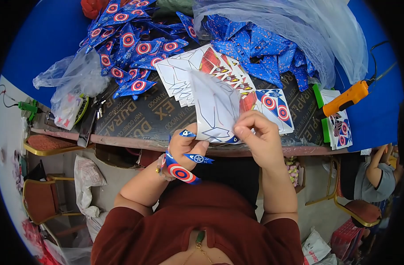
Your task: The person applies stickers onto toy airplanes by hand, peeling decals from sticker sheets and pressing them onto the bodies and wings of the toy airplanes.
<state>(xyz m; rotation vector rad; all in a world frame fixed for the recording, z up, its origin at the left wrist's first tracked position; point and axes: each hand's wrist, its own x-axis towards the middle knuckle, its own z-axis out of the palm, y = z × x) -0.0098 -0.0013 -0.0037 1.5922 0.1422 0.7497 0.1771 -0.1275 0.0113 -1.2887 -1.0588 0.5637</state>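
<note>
My left hand is closed on the lower left edge of a white sticker sheet, which shows printed cut outlines and blurs towards its top. A blue sticker with a red and white target hangs curled against this hand and wrist, its pointed ends by the thumb and fingers. My right hand pinches the sheet's lower right edge between thumb and fingers. Behind the sheet lie fanned white outline sheets, red-and-yellow printed sheets and blue target sheets on the dark table.
Blue target pieces are heaped at the back left. Speckled blue pieces lie under clear plastic at the back right. An orange-handled tool rests by a green-edged holder. Another person is at the far right.
</note>
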